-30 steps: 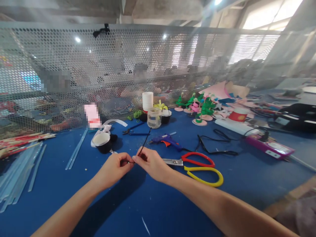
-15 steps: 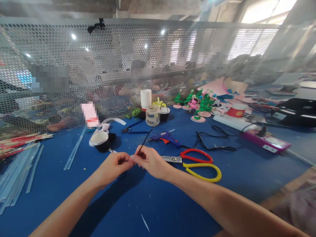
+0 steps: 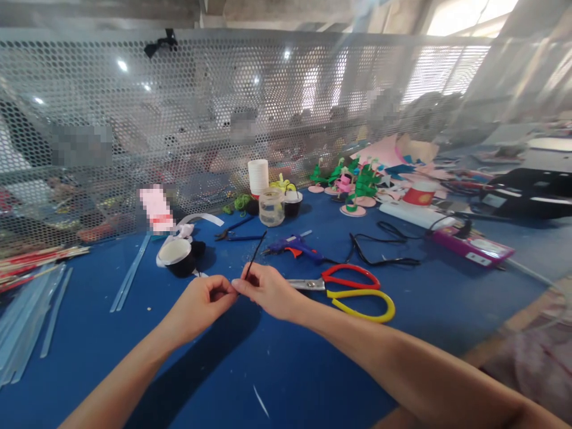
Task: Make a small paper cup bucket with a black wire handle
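Note:
A thin black strand (image 3: 256,255) rises at a slant from the fingers of my right hand (image 3: 267,292), which pinches it. Thumb and fingers of my left hand (image 3: 209,301) are closed against the right fingertips, at the strand's lower end. That end is hidden between the two hands. Just right of the hands lie scissors (image 3: 353,277) with one red and one yellow handle; my right hand covers their blade tips. Behind them rests a blue glue gun (image 3: 295,247) with an orange trigger. Dark-handled pliers (image 3: 236,232) lie beyond the hands.
On the left are clear glue sticks (image 3: 33,322) and a black-and-white cup (image 3: 177,257). A clear jar (image 3: 271,207), stacked paper cups (image 3: 258,177) and small green trees (image 3: 365,179) stand at the back. A purple power strip (image 3: 473,245) is at right. A perforated screen (image 3: 201,107) runs behind.
The whole view has shifted slightly, so the table things appear a little further left. Both hands keep their pinch at the black strand, with hardly any change in pose.

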A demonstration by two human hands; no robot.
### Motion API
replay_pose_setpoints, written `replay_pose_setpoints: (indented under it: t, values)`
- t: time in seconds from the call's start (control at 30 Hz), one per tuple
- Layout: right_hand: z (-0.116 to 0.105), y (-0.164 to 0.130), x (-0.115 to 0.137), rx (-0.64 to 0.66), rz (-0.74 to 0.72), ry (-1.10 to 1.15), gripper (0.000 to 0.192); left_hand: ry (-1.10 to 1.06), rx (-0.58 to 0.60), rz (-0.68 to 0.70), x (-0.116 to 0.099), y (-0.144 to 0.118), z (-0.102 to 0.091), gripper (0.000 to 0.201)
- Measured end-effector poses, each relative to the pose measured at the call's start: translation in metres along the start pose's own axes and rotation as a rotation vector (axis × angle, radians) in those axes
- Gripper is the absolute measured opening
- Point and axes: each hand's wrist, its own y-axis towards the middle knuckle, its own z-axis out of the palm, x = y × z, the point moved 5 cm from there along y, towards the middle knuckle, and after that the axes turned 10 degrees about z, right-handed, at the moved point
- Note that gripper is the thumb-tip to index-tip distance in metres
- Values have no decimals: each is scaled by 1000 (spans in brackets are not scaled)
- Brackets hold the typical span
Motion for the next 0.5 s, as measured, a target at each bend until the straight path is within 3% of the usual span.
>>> replay_pose_setpoints:
  t: [0.2,0.37,0.5]
  values:
    - [1,0,-1,-24,-24,10,24,-56,-2,-32,3,0,5,23]
    - [7,0,-2,129,-24,160,16,-120,28,-52,7,0,5,29]
    - [2,1,-1,70,-12,96,15,-116,22,-44,4,1,3,30]
